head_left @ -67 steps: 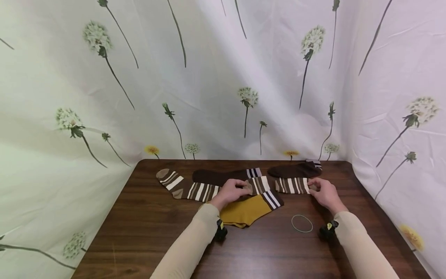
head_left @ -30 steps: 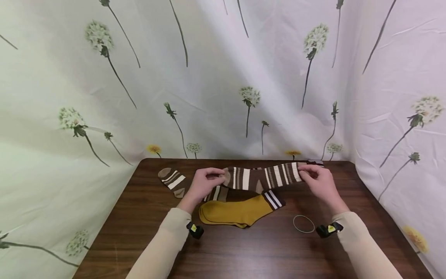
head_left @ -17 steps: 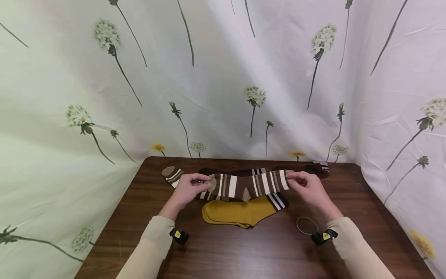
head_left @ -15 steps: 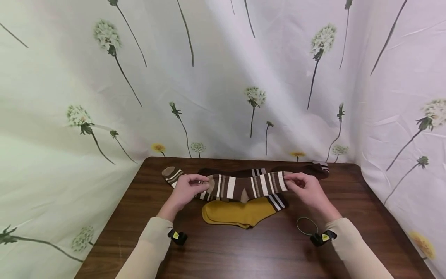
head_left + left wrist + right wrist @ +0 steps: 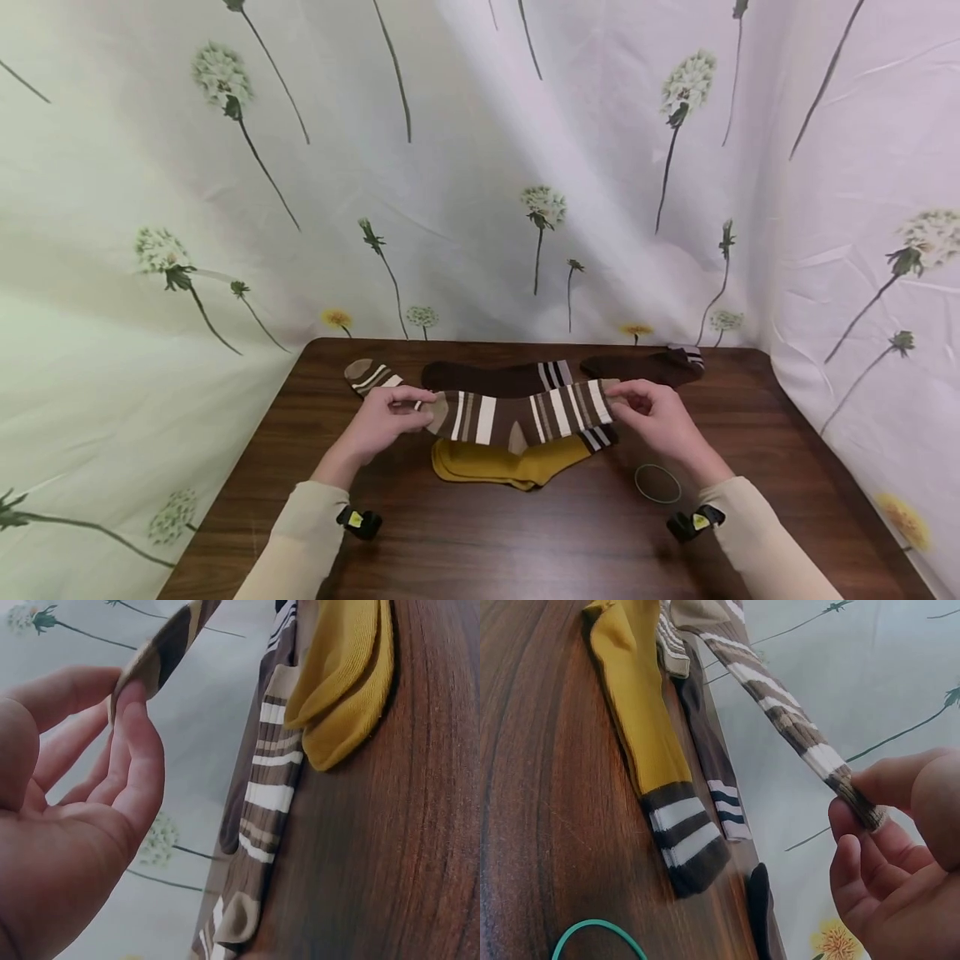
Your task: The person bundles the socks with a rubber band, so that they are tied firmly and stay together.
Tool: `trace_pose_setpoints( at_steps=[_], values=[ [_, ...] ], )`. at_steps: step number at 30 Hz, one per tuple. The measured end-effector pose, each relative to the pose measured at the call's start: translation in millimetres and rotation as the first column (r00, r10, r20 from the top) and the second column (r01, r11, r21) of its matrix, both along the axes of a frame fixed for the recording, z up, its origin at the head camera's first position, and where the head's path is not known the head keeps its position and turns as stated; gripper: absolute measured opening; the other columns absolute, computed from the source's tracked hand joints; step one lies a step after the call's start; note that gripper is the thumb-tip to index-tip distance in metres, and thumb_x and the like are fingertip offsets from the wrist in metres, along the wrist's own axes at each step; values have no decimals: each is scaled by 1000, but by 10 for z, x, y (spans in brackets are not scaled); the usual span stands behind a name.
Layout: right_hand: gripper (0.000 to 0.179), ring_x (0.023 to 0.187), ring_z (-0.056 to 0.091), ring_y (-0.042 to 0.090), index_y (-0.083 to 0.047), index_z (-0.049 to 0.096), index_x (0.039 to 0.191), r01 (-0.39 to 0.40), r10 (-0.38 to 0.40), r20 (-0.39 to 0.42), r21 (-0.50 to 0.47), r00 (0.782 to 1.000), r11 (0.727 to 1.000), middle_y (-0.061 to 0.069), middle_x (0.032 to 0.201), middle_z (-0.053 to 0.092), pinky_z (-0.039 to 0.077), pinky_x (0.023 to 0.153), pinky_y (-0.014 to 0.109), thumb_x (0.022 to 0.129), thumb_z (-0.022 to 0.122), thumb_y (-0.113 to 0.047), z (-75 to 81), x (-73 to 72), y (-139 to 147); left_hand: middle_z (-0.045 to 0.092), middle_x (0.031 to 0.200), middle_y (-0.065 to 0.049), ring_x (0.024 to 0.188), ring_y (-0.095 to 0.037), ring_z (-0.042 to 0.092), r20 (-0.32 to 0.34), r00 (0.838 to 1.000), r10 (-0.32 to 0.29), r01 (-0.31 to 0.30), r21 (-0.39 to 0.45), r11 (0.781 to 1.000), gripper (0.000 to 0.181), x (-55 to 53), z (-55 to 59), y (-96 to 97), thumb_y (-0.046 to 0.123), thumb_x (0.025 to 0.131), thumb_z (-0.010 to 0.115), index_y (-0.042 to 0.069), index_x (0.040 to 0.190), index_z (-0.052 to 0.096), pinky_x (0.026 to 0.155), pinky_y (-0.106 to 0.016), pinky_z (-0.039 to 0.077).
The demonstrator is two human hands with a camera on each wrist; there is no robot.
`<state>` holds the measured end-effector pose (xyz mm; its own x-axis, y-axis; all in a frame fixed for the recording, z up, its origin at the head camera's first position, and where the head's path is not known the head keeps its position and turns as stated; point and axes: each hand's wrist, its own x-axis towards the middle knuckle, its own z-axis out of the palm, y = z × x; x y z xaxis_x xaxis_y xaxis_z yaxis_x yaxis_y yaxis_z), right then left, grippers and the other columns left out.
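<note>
A brown, tan and white striped sock (image 5: pixel 498 421) hangs stretched sideways between both hands, its heel sagging in the middle. My left hand (image 5: pixel 378 425) pinches the tan toe between thumb and fingertips. At the other end, the cuff is pinched by my right hand (image 5: pixel 663 421); the right wrist view shows the ribbed tan edge (image 5: pixel 862 806) between thumb and fingers. Below the raised sock lie mustard socks (image 5: pixel 480 468) with dark, white-striped cuffs, partly covered by it in the head view. A matching striped sock (image 5: pixel 270 795) lies on the table behind the left hand.
Two dark brown socks, one at centre back (image 5: pixel 480 379) and one at right back (image 5: pixel 637 367), lie along the far edge of the wooden table (image 5: pixel 510 550). A thin green ring (image 5: pixel 637 482) lies near the right wrist. A dandelion-print cloth (image 5: pixel 465 167) hangs behind.
Both hands have lifted the striped sock off the table, drawn it out straight and brought it left and nearer. The dark socks behind it have come back into sight.
</note>
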<state>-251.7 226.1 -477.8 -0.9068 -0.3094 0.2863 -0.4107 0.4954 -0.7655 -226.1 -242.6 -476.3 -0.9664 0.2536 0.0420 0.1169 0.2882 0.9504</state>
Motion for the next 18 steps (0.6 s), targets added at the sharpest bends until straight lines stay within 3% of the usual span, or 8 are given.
trace_pose_setpoints(
  at_steps=[5,12,18],
  values=[
    [19,76,59,10,-13,78,115,0,0,7,12,1000,1000,3,98,74,52,66,26,96,78,-12,-16,18,46,65,136,-26,91,-15,72,-10,998,-61,61,-23,998,31,38,-15,-18,7,95,78,-3,125,74,83,-42,62],
    [18,75,63,11,-13,78,113,2,-3,61,16,998,1000,3,97,75,54,65,26,95,79,-12,-22,25,76,71,125,-21,81,-15,67,5,996,-89,90,-36,995,31,56,-85,-32,9,94,79,0,123,75,80,-48,62],
    [19,78,64,10,-12,78,115,-2,1,79,10,997,1000,5,101,75,55,67,26,96,78,-11,-52,15,108,69,129,-24,84,-14,69,18,994,-109,109,-16,994,32,54,-113,-29,9,94,79,-2,124,74,79,-38,63]
  ],
)
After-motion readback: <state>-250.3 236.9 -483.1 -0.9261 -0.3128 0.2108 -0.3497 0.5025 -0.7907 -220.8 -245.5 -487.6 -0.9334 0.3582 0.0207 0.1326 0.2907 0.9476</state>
